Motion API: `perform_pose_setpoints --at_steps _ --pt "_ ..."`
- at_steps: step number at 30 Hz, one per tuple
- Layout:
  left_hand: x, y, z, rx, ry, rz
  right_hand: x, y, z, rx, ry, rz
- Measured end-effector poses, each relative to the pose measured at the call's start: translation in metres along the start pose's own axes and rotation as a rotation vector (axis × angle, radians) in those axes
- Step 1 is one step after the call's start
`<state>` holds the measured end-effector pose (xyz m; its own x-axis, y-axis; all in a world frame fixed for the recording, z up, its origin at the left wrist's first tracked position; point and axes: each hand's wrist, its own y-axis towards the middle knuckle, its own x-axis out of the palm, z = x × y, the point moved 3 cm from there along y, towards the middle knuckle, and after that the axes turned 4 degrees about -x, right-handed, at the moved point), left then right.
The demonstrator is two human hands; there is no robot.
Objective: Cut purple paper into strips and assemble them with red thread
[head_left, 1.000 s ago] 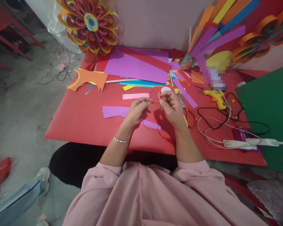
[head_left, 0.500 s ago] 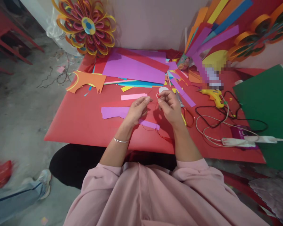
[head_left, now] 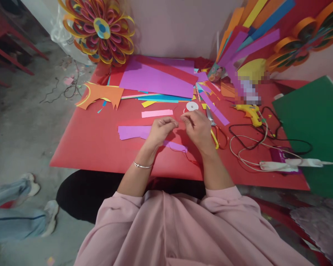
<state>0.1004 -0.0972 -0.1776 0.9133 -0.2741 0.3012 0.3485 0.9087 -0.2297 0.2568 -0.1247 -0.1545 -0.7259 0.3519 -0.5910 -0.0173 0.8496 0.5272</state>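
Observation:
My left hand (head_left: 163, 130) is closed in a pinch above the middle of the red table. Opposite it my right hand (head_left: 195, 127) pinches too, a small gap away from the left fingertips. A fine red thread seems to run at the fingertips, hard to see there. Just behind the right hand lies a white spool (head_left: 192, 106) with red on it. Purple paper strips (head_left: 133, 132) lie under and left of my left hand, and a pink strip (head_left: 157, 113) behind it. A red tassel-like thread end (head_left: 192, 161) lies near the front edge. Scissors (head_left: 215, 138) rest beside my right hand.
Large purple sheets (head_left: 161, 77) and an orange cutout (head_left: 101, 95) lie at the back. To the right are a yellow glue gun (head_left: 249, 112), tangled cords, a power strip (head_left: 291, 165) and a green board (head_left: 313, 136). A paper flower (head_left: 102, 29) stands back left. Another person's legs (head_left: 19, 220) show at left.
My right hand has shifted left and turned, uncovering more of the spool and scissors. My left hand has dipped slightly. A second leg of the other person has come into view at left.

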Motion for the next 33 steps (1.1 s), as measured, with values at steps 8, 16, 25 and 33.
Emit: perform_pose_setpoints --at_steps 8,16,25,33 --pt "-0.004 -0.002 0.01 0.017 -0.137 0.044 0.003 0.002 -0.001 0.084 0.148 -0.029" --pt "-0.019 0.002 0.021 0.017 -0.278 0.066 -0.008 -0.027 0.005 0.294 0.146 -0.256" --pt "-0.034 0.007 0.032 0.012 -0.32 0.186 -0.012 -0.083 -0.019 0.252 -0.267 -0.471" --pt "-0.056 0.022 0.025 0.012 -0.437 0.256 -0.026 -0.08 0.006 0.54 0.379 -0.391"
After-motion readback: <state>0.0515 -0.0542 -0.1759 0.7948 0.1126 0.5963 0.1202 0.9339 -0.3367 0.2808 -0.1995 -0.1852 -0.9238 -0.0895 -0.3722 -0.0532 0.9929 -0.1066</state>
